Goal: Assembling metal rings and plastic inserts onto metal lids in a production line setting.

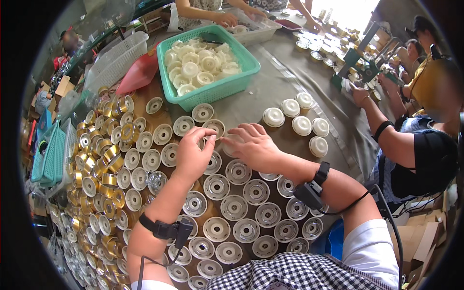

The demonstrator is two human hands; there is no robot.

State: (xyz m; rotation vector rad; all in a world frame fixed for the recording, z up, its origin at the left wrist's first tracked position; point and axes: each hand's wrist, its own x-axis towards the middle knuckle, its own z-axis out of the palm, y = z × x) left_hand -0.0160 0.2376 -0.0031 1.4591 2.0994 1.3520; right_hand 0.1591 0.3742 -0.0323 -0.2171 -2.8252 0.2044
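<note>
My left hand (195,151) is at the middle of the table, thumb and forefinger curled toward each other at the near edge of a round white-faced cup (214,126). What lies between those fingertips is too small to make out. Beside it, palm down, my right hand (256,145) has its fingers bent over a white round cap (231,144), mostly covered by them. Rows of round cups with pale dished centres (234,208) stand in front of my hands. To the right, several cups wear white domed caps (273,117).
A green basket (220,89) full of white plastic caps stands ahead, next to a red scoop (138,72). Gold-coloured metal cups (111,159) lie heaped at left. On the right, a co-worker (411,150) handles parts at a green press (362,67); other hands work at a far bin (256,34).
</note>
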